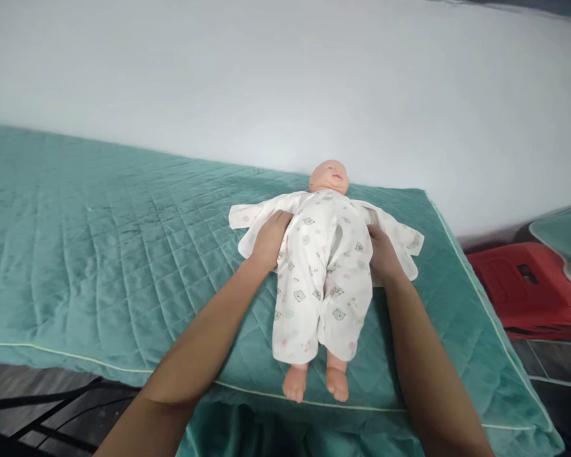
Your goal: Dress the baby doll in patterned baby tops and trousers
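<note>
A baby doll lies on its back with its bare feet toward me. White printed baby pants cover its legs and reach up over its chest. Beneath it a white baby shirt is spread, sleeves stretched out to both sides. My left hand is at the left side of the pants, fingers curled against the cloth. On the opposite side my right hand grips the edge of the pants, its fingertips partly hidden by the fabric.
The doll rests on a quilted green bedspread against a white wall. A red plastic stool stands on the floor at the right. Dark metal bars show at the lower left.
</note>
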Tool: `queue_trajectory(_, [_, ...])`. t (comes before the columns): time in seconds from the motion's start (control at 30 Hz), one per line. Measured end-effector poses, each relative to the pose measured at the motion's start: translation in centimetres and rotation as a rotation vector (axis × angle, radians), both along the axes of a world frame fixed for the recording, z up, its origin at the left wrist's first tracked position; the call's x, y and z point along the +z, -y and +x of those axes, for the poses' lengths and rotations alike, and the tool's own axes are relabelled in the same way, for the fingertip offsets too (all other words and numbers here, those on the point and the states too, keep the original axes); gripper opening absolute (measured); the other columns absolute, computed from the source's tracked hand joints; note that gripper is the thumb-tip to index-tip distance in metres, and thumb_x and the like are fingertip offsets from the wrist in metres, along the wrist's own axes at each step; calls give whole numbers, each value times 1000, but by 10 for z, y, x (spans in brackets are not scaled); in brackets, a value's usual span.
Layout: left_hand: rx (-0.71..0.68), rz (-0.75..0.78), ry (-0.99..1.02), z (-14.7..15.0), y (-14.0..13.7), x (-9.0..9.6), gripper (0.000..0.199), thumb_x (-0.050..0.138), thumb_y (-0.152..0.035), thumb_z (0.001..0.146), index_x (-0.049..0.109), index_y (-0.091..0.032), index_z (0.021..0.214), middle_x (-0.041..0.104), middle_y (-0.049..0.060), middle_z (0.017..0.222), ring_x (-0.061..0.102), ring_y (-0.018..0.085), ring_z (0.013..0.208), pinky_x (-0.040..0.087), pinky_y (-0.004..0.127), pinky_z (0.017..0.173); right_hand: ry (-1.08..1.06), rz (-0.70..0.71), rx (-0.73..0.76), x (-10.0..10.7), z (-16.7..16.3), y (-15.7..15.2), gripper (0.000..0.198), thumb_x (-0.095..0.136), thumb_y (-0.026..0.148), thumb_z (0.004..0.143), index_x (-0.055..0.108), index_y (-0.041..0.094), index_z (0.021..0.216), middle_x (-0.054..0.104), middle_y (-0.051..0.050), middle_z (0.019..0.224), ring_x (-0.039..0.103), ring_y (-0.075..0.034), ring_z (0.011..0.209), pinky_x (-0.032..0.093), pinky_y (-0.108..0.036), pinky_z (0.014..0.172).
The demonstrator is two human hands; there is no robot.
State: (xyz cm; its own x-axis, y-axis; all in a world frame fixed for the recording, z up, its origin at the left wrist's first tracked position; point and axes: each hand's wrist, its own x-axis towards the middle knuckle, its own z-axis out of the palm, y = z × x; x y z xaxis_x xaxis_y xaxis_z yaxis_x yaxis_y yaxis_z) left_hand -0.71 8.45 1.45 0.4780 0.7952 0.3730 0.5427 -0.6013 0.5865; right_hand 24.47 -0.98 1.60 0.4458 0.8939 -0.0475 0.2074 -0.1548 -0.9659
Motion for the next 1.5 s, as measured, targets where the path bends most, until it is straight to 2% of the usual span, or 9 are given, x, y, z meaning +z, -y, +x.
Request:
queue_trajectory(0.13, [-6,-327,282,5,8,5,28,47,-14,83,60,-17,108,69,6,107,60,21,102,46,34,96,-235,-4,49,8,-5,2,32,80,39,70,75,25,98,77,-5,105,70,-31,102,58,-45,88])
queue_trajectory(0.27, [34,-643,522,10,17,7,23,49,-19,83,57,-18,104,69,3,104,60,19,99,47,30,92,-323,21,104,12,-3,5,44,86,34,64,75,25,105,76,-5,114,69,-31,110,58,-44,93])
queue_trajectory(0.4, [82,-907,717,12,18,8,17,54,-24,82,61,-18,96,69,2,91,61,18,88,49,30,86,-316,-6,173,11,1,5,46,87,31,63,74,25,107,74,-6,118,67,-30,114,57,-44,95])
queue_trajectory(0.53, [1,-1099,792,9,15,9,20,69,-27,74,68,-17,92,71,3,80,67,21,84,52,32,81,-328,-16,169,7,5,4,37,85,31,65,75,27,100,77,-4,107,71,-29,106,60,-43,91])
queue_trajectory(0.73, [-60,-1210,801,2,11,13,36,79,-30,68,74,-13,99,76,9,90,71,22,82,55,30,73,-354,-58,236,2,13,5,31,84,30,68,77,26,98,78,-4,105,73,-29,102,61,-42,90])
queue_trajectory(0.9, [-129,-1254,823,-2,5,6,43,81,-26,66,75,-14,107,78,10,96,73,23,86,57,31,76,-354,-68,272,5,15,9,41,89,33,64,77,27,103,77,-5,112,71,-29,107,60,-40,90])
queue_trajectory(1.23, [-239,-1264,871,-6,2,5,43,86,-36,62,76,-18,99,78,7,88,73,28,96,58,36,88,-353,-131,176,21,-3,9,44,85,50,64,75,26,100,77,-7,108,69,-33,110,60,-44,88])
queue_trajectory(1.4, [-270,-1246,827,-8,2,6,48,87,-31,61,75,-18,105,79,9,95,72,28,100,58,36,89,-246,-26,141,32,-13,9,41,81,50,69,73,26,101,75,-6,115,59,-32,127,55,-42,101])
queue_trajectory(1.5, [-249,-1254,823,-9,-1,1,49,85,-32,64,74,-18,109,78,10,97,72,28,102,58,36,89,-204,-64,76,34,-15,10,43,81,54,68,73,29,102,73,-5,120,57,-33,130,54,-42,103])
